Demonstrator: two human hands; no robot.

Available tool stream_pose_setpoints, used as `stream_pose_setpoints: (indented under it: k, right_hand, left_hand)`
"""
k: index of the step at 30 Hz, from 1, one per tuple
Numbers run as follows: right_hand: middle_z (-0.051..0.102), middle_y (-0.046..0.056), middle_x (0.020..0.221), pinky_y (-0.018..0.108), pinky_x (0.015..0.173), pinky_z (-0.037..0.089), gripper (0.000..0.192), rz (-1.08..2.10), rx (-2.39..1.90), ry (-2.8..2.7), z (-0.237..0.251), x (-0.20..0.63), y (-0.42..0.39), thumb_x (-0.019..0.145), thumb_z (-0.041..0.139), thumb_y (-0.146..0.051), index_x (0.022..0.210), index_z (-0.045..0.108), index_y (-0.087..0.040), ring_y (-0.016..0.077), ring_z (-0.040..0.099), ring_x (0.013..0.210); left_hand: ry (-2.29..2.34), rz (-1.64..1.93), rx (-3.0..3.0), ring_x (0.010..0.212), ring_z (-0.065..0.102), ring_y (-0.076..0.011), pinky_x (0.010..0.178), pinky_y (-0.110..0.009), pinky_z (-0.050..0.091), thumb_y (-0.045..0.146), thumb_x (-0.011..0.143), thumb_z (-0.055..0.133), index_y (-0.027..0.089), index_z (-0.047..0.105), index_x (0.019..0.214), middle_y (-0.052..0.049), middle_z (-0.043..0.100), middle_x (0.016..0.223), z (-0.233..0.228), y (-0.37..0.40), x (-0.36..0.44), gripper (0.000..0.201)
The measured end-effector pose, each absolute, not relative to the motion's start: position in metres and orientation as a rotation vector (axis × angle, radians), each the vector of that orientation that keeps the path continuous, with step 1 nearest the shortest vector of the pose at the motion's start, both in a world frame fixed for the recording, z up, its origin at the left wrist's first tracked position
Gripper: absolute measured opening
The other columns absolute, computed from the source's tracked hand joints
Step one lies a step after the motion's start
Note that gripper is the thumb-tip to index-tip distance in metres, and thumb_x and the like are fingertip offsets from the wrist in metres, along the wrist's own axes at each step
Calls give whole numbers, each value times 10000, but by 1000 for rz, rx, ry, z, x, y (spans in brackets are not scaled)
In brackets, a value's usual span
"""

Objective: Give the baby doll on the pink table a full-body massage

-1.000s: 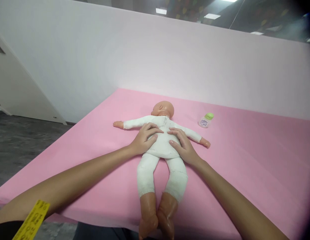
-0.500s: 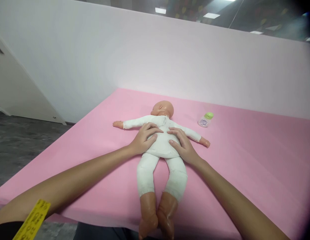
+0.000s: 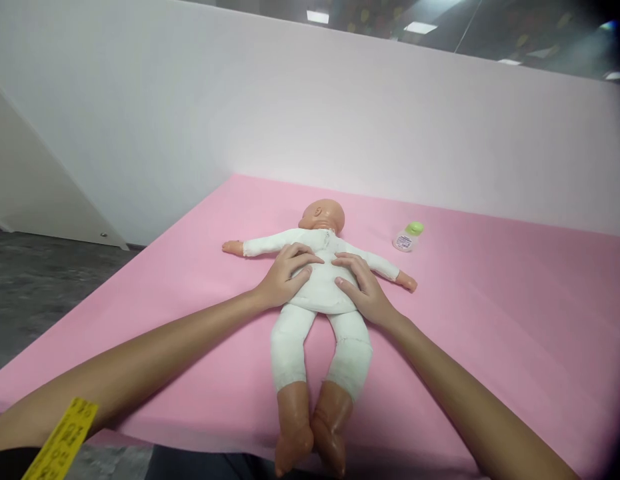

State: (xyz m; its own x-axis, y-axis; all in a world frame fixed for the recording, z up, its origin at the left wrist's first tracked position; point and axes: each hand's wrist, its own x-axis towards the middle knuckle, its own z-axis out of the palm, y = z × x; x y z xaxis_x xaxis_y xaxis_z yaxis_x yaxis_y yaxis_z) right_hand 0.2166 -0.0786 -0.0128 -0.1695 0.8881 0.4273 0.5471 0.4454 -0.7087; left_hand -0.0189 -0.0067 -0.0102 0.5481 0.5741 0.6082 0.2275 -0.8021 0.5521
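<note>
A baby doll (image 3: 323, 290) with a white cloth body lies face down, its head turned left and its arms spread. Its bare feet point toward me and reach the near edge. My left hand (image 3: 289, 275) rests on the left side of the doll's back, fingers spread and pointing inward. On the right side of the back lies my right hand (image 3: 364, 287), also with fingers apart. A narrow strip of white cloth shows between the two sets of fingertips. Neither hand grips anything.
A small clear bottle with a green cap (image 3: 409, 237) stands or leans right of the doll's head. Pink cloth covers the table (image 3: 490, 320). A white wall (image 3: 390, 127) rises behind it. Grey floor (image 3: 50, 280) and a door (image 3: 35, 167) appear at left.
The whole view has shifted very slightly. Both hands stay on the doll's back, and the doll and bottle keep their places.
</note>
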Motion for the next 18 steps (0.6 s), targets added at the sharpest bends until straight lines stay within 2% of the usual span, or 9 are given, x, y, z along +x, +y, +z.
stream_pose_setpoints:
  k: [4,8,13,15,18]
  right_hand:
    - [518,45,1494,520,1239,310,361,504,-1223,-1845,-12,217,-79,1000,580,-491,1326,594,-337,289,423,1447]
    - [518,34,1502,515,1244,314,456,497,-1241,-1845,-13,217,-79,1002,563,-515,1430,529,-363,290,419,1451]
    - [499,44,1521,525,1237,326,507,516,-1258,-1848,-14,218,-78,1002,558,-525,1477,494,-360,299,411,1456]
    - [495,41,1523,518,1242,318,506,518,-1257,-1849,-14,218,-78,1005,562,-512,1483,486,-365,291,407,1459]
    - [493,34,1523,512,1249,303,441,517,-1242,-1846,-14,218,-78,1004,574,-492,1424,535,-366,283,404,1464]
  left_hand:
    - [647,1146,2376,1181,548,-255,1125,-466,404,228,998,482,255,724,1201,-65,605,1191,-11,-6,-19,317]
    - [641,1148,2365,1187,544,-257,1125,-466,404,237,1002,475,259,706,1238,-66,607,1205,-11,-6,-19,330]
    - [644,1169,2333,1179,542,-262,1105,-473,407,229,992,498,244,504,1489,-78,620,1251,-10,-7,-19,498]
    - [648,1162,2333,1185,540,-264,1108,-473,403,235,994,494,236,528,1462,-82,617,1251,-10,-7,-19,469]
    - [659,1143,2345,1201,535,-263,1126,-468,392,252,1001,479,236,650,1280,-79,608,1239,-10,-7,-19,328]
